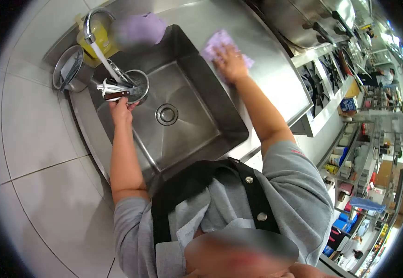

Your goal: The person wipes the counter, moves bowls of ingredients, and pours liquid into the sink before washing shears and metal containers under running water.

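My left hand (120, 110) is nearer: its fingers (128, 104) are closed on the knife (122, 94), which lies crosswise under the tap stream (105, 62) in the sink (196, 125). My right hand (231, 61) presses flat, fingers spread, on a purple cloth (217, 41) on the desk (275, 69).

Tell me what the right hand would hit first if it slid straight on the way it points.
Likely nothing soon: the right hand lies flat on the crumpled purple cloth, and past the cloth only bare stainless steel counter shows up to its far edge. Depth there is unclear.
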Demonstrator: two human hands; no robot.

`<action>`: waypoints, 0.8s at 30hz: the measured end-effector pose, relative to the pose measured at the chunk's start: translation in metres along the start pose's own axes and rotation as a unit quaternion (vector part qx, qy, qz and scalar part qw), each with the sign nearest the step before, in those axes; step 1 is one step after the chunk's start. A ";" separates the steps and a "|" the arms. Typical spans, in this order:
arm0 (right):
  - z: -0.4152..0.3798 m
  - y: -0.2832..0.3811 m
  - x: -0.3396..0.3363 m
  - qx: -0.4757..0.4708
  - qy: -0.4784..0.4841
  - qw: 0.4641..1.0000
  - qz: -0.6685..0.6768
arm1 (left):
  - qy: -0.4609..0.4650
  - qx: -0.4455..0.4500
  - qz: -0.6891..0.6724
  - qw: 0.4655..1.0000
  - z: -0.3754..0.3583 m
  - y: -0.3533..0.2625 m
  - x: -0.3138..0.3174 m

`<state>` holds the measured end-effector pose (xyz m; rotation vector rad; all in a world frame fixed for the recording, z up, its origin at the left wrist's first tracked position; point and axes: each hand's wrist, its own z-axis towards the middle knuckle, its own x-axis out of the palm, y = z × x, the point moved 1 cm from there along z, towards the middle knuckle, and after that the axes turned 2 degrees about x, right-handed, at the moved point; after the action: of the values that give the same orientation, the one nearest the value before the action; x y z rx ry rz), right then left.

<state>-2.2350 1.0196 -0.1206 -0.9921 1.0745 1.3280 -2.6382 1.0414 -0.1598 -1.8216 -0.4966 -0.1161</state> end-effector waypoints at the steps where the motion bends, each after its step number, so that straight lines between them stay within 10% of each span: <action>1: -0.016 0.016 -0.006 -0.029 0.004 0.999 0.032 | 0.007 0.006 0.007 1.000 0.004 0.003 -0.003; 10: -0.193 -0.048 -0.077 -0.003 0.063 0.996 0.066 | -0.028 -0.005 -0.026 0.999 0.013 0.007 -0.012; 13: -0.218 -0.159 -0.057 0.184 0.116 0.969 -0.118 | -0.013 0.012 -0.033 0.999 0.006 0.000 -0.006; 14: -0.220 -0.197 -0.054 0.055 0.214 0.880 -0.420 | -0.012 0.015 -0.032 0.999 0.004 -0.003 -0.005; 16: -0.206 -0.203 -0.078 0.384 0.142 0.906 -0.106 | -0.021 0.023 -0.029 0.999 -0.002 -0.004 0.001; 18: -0.198 -0.187 -0.071 0.449 0.114 0.882 -0.087 | 0.029 0.063 -0.053 0.996 -0.002 0.001 -0.001; 24: -0.223 -0.073 -0.068 0.299 0.106 0.938 -0.141 | 0.000 0.032 -0.070 0.997 -0.009 -0.004 -0.002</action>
<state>-2.1661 0.7857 -0.1106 -0.7928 1.3338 0.6054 -2.6401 1.0338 -0.1542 -1.7228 -0.6204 -0.1939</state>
